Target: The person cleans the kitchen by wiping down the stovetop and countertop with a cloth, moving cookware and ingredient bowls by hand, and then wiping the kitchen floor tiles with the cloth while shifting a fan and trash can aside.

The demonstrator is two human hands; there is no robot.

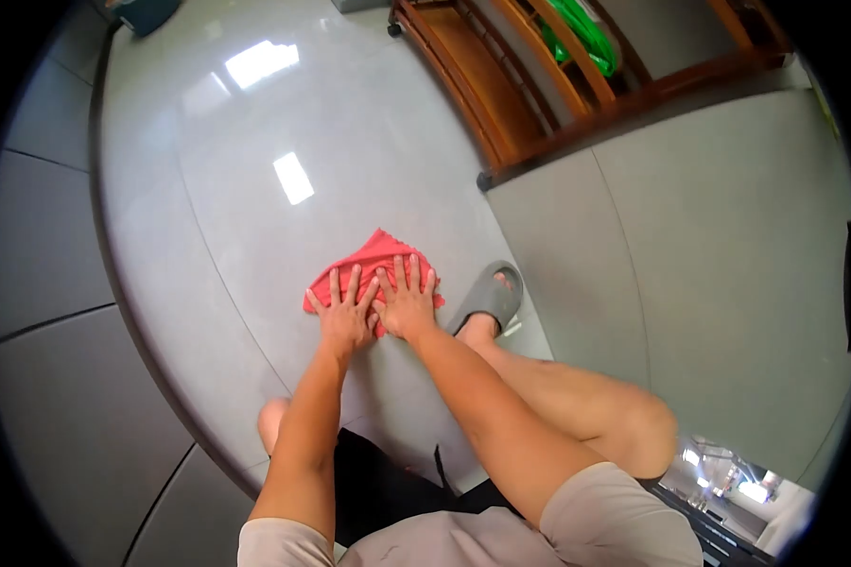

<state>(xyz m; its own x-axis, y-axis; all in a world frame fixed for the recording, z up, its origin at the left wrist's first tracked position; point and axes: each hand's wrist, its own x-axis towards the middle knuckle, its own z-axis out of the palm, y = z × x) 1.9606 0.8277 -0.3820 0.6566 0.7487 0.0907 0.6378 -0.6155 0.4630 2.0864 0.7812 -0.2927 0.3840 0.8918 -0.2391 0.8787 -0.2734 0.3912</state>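
Observation:
A red cloth (373, 251) lies spread and wrinkled on the shiny light-grey tiled floor (227, 180). My left hand (346, 317) presses flat on its left part, fingers spread. Beside it, my right hand (408, 300) also rests flat on the cloth with its fingers stretched forward. The two thumbs nearly meet in the middle. Parts of the cloth under both palms are hidden.
At the upper right stands a brown wooden shelf rack (511, 104) on casters, with a green plastic bag (581, 38) in it. My foot in a grey slipper (494, 291) is right of the cloth. Grey wall panels (47, 236) run along the left; a dark bin (144, 14) stands far left.

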